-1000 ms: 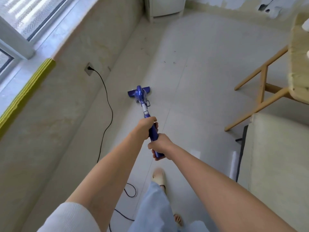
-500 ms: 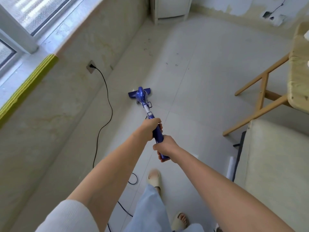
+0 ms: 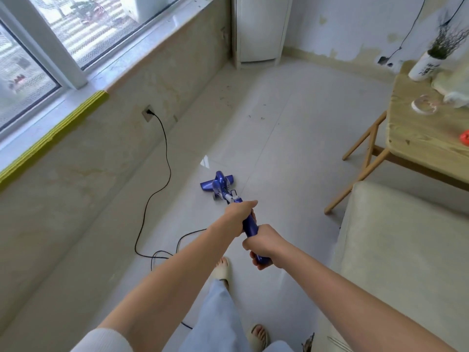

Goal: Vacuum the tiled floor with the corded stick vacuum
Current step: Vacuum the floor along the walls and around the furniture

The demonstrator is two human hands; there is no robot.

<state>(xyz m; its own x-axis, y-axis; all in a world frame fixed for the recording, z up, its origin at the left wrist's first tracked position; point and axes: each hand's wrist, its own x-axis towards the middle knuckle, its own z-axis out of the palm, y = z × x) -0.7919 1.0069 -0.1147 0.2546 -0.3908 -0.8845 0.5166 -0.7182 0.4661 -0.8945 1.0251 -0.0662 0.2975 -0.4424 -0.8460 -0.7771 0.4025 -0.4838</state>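
The blue stick vacuum (image 3: 229, 196) is grasped by both grips: the left hand (image 3: 239, 214) is clenched round the upper shaft, the right hand (image 3: 264, 246) round the handle end. Its head (image 3: 215, 183) is set flat on the tiled floor (image 3: 284, 148), with the black cord (image 3: 162, 153) plugged into the wall socket (image 3: 148, 113).

Window (image 3: 50, 41) at upper left over pale sill (image 3: 142, 49), yellow strip (image 3: 53, 134) along sill's near edge. Wall socket (image 3: 148, 113) below sill. White cabinet (image 3: 258, 29) in far corner. Dark debris specks (image 3: 256, 117) scattered on tiles. Wooden surface (image 3: 421, 138) at right, carrying white vase (image 3: 422, 64) with dried sprigs, clear glass dish (image 3: 424, 107), small red item (image 3: 465, 137) at frame edge. Cream sofa (image 3: 401, 262) at lower right, just beside surface's legs. Peeling paint on far wall (image 3: 355, 26).
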